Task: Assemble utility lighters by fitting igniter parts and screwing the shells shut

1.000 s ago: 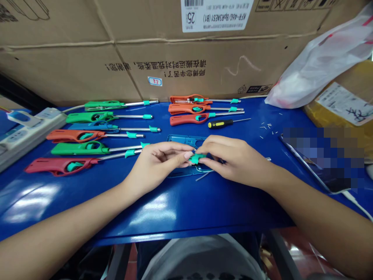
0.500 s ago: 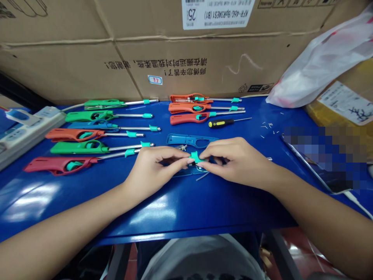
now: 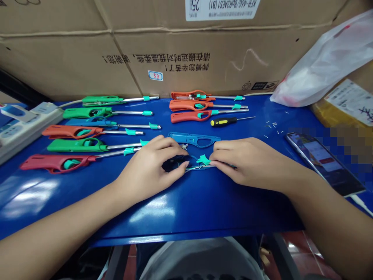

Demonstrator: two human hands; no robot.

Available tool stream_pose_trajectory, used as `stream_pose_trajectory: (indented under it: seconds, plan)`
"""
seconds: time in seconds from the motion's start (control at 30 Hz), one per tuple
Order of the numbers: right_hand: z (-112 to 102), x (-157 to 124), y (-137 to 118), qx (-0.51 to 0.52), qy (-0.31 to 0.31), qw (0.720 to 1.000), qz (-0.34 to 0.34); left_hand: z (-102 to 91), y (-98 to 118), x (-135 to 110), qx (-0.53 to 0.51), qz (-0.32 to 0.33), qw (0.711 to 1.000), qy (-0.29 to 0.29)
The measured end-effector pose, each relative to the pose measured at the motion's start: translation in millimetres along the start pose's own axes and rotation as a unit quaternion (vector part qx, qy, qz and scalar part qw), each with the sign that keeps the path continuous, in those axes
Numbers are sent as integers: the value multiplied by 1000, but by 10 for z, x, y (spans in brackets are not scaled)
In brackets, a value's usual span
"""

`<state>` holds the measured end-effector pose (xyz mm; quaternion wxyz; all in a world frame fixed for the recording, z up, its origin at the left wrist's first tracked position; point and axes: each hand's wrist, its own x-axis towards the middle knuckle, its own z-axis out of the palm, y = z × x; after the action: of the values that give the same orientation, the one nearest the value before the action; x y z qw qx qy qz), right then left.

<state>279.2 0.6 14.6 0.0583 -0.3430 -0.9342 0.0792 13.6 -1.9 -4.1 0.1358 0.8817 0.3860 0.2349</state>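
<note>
Your left hand (image 3: 153,165) curves, fingers apart, around the blue handle (image 3: 173,163), maybe steadying it. Your right hand (image 3: 243,161) pinches the green bit (image 3: 203,159).

Bare forearms (image 3: 78,208) slant in over the worktop's (image 3: 163,217) near edge. The left hand (image 3: 155,161) curls, thumb and forefinger tips apart; the right hand (image 3: 243,161), knuckles up, pinches thumb against forefinger.

Kinda looks like a makeshift workshop tbh: screwdriver (image 3: 223,122) on a blue table (image 3: 186,212), lighters (image 3: 54,131) in rows, a loose blue casing half (image 3: 183,137), big carton (image 3: 163,42) behind.
</note>
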Motion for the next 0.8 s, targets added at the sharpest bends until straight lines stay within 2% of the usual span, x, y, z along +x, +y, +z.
stream_pose_trajectory:
  seconds: [0.13, 0.4, 0.57, 0.8]
  plan:
    - [59, 32, -20, -15, 14, 1000, 4, -118, 4, 17, 51, -5, 998, -35]
    - [83, 29, -40, -25, 56, 998, 0, -345, -103, 14, 101, 37, 985, -136]
    - [114, 47, -63, -4, 42, 999, -6, -270, -121, 0, 47, 24, 985, -166]
    - [148, 63, -40, 21, 13, 1000, -8, -127, -100, 19, 21, 46, 991, -123]
